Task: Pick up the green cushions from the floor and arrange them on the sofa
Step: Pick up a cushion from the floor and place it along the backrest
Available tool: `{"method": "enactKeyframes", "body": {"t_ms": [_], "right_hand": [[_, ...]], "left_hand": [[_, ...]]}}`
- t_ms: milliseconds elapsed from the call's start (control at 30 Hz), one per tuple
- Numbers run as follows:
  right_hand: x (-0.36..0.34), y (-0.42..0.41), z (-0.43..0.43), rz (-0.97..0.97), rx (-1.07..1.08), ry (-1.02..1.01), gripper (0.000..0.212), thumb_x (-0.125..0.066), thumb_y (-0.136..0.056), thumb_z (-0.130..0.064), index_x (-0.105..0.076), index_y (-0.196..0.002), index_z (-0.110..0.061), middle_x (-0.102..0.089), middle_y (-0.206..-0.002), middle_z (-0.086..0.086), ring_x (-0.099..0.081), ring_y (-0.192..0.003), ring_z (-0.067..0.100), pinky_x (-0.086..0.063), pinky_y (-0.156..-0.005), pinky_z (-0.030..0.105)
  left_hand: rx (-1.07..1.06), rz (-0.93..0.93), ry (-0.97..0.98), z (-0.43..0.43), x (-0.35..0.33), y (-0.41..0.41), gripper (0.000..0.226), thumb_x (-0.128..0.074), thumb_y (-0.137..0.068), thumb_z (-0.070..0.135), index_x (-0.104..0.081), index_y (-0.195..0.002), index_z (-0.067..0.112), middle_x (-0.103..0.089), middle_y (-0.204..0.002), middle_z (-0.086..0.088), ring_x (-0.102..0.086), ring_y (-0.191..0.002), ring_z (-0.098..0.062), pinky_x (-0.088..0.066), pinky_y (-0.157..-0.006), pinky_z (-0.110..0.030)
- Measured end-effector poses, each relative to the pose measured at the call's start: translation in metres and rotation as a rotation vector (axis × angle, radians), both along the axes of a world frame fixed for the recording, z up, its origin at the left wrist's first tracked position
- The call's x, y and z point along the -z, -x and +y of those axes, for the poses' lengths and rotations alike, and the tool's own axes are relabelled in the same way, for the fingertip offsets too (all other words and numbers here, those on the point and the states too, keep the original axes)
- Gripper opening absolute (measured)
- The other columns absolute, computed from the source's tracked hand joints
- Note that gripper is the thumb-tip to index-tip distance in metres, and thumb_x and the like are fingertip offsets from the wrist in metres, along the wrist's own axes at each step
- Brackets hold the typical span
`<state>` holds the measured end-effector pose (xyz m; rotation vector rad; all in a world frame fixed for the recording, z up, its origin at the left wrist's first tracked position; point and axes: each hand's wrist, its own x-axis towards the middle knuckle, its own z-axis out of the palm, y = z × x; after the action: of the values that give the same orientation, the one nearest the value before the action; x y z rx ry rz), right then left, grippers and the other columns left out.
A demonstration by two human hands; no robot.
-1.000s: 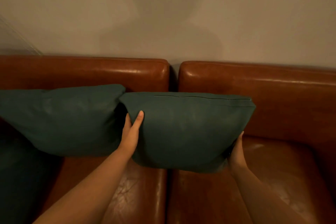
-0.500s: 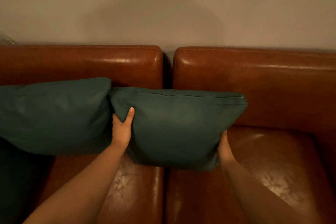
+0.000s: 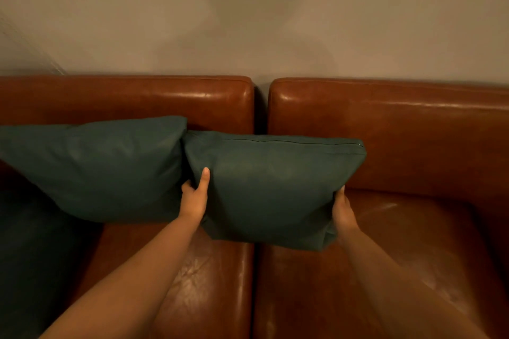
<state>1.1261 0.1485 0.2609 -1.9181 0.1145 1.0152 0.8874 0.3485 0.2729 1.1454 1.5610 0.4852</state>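
A dark green cushion [image 3: 272, 187] stands upright against the backrest of the brown leather sofa [image 3: 399, 129], over the gap between two seat sections. My left hand [image 3: 194, 198] grips its left edge, thumb on the front face. My right hand [image 3: 342, 212] holds its lower right edge, fingers hidden behind it. A second green cushion [image 3: 93, 168] leans on the backrest just to the left, its corner touching the first. A third green cushion [image 3: 30, 264] lies at the far left, partly cut off by the frame.
A plain beige wall [image 3: 248, 22] rises behind the sofa. The right seat section [image 3: 413, 256] is bare leather. A pale curtain edge [image 3: 16, 47] shows at the upper left.
The held cushion has settled lower against the backrest and closer to the second cushion. Both hands keep their grip on its edges; the view has shifted slightly.
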Motion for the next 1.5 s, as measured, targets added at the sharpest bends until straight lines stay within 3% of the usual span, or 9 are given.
{"method": "enactKeyframes", "body": {"t_ms": [133, 233, 433, 567, 633, 933, 1100, 1267, 1500], "right_hand": [[-0.017, 0.014, -0.011, -0.056, 0.019, -0.091, 0.067, -0.024, -0.094, -0.065, -0.027, -0.150, -0.028, -0.032, -0.154, 0.006, -0.032, -0.139, 0.033, -0.029, -0.112, 0.050], [-0.030, 0.027, -0.021, -0.094, -0.001, -0.153, 0.073, -0.028, -0.090, -0.070, -0.028, -0.149, -0.029, -0.035, -0.152, 0.004, -0.035, -0.138, 0.031, -0.031, -0.111, 0.053], [-0.032, 0.043, -0.046, -0.130, 0.020, -0.213, 0.121, -0.034, -0.047, -0.099, -0.031, -0.147, -0.031, -0.039, -0.151, 0.001, -0.039, -0.136, 0.028, -0.034, -0.109, 0.054], [-0.084, 0.076, -0.061, -0.148, 0.027, -0.206, 0.069, -0.035, -0.093, -0.062, -0.030, -0.148, -0.020, -0.048, -0.131, -0.003, -0.052, -0.114, 0.020, -0.044, -0.097, 0.039], [-0.095, 0.087, -0.070, -0.160, 0.044, -0.211, 0.056, -0.034, -0.100, -0.046, -0.031, -0.147, -0.016, -0.048, -0.127, 0.000, -0.052, -0.110, 0.020, -0.044, -0.090, 0.037], [-0.137, 0.154, -0.111, -0.251, 0.006, -0.265, 0.049, -0.034, -0.102, -0.040, -0.037, -0.143, -0.014, -0.052, -0.128, 0.004, -0.049, -0.108, 0.015, -0.041, -0.090, 0.033], [-0.149, 0.217, -0.138, -0.358, -0.056, -0.203, 0.067, -0.038, -0.088, -0.064, -0.043, -0.140, -0.022, -0.052, -0.137, 0.003, -0.049, -0.125, 0.022, -0.038, -0.107, 0.046], [-0.165, 0.297, -0.170, -0.625, -0.251, -0.124, 0.049, -0.042, -0.099, -0.041, -0.043, -0.141, -0.016, -0.055, -0.135, 0.007, -0.049, -0.125, 0.024, -0.037, -0.097, 0.032], [-0.167, 0.376, -0.216, -0.950, -0.552, 0.105, 0.054, -0.038, -0.098, -0.051, -0.039, -0.144, -0.023, -0.048, -0.143, 0.001, -0.040, -0.134, 0.022, -0.034, -0.108, 0.042]], "left_hand": [[-0.006, -0.015, 0.004, -0.019, -0.012, 0.015, 0.083, -0.049, -0.088, 0.060, -0.028, -0.147, 0.006, -0.045, -0.143, -0.012, -0.045, -0.129, -0.031, -0.035, -0.108, -0.042], [0.004, -0.060, 0.022, -0.036, -0.023, 0.029, 0.098, -0.049, -0.077, 0.076, -0.031, -0.144, 0.007, -0.048, -0.140, -0.011, -0.049, -0.124, -0.030, -0.039, -0.105, -0.047], [0.091, -0.081, 0.050, -0.069, -0.040, 0.056, 0.109, -0.042, -0.066, 0.082, -0.033, -0.142, 0.006, -0.043, -0.144, -0.018, -0.046, -0.127, -0.032, -0.036, -0.106, -0.052], [0.136, -0.086, 0.046, -0.084, -0.049, 0.076, 0.109, -0.041, -0.060, 0.084, -0.033, -0.143, 0.014, -0.043, -0.144, -0.006, -0.042, -0.131, -0.026, -0.033, -0.110, -0.049], [0.160, -0.092, 0.044, -0.089, -0.055, 0.085, 0.104, -0.041, -0.061, 0.083, -0.035, -0.140, 0.015, -0.046, -0.141, -0.005, -0.043, -0.131, -0.025, -0.033, -0.110, -0.048], [0.244, -0.140, -0.013, -0.119, -0.085, 0.141, 0.074, -0.041, -0.086, 0.065, -0.038, -0.139, 0.013, -0.046, -0.142, -0.007, -0.042, -0.131, -0.024, -0.032, -0.111, -0.046], [0.335, -0.126, -0.096, -0.150, -0.115, 0.197, 0.076, -0.043, -0.086, 0.062, -0.038, -0.142, 0.011, -0.045, -0.143, -0.007, -0.042, -0.131, -0.023, -0.031, -0.110, -0.036], [0.544, 0.088, -0.420, -0.194, -0.141, 0.266, 0.064, -0.043, -0.094, 0.051, -0.036, -0.144, 0.012, -0.044, -0.145, -0.009, -0.041, -0.133, -0.022, -0.031, -0.106, -0.031], [0.848, 0.466, -0.685, -0.244, -0.149, 0.340, 0.068, -0.029, -0.092, 0.064, -0.030, -0.147, 0.024, -0.032, -0.153, 0.002, -0.018, -0.145, -0.018, -0.006, -0.117, -0.048]]}}
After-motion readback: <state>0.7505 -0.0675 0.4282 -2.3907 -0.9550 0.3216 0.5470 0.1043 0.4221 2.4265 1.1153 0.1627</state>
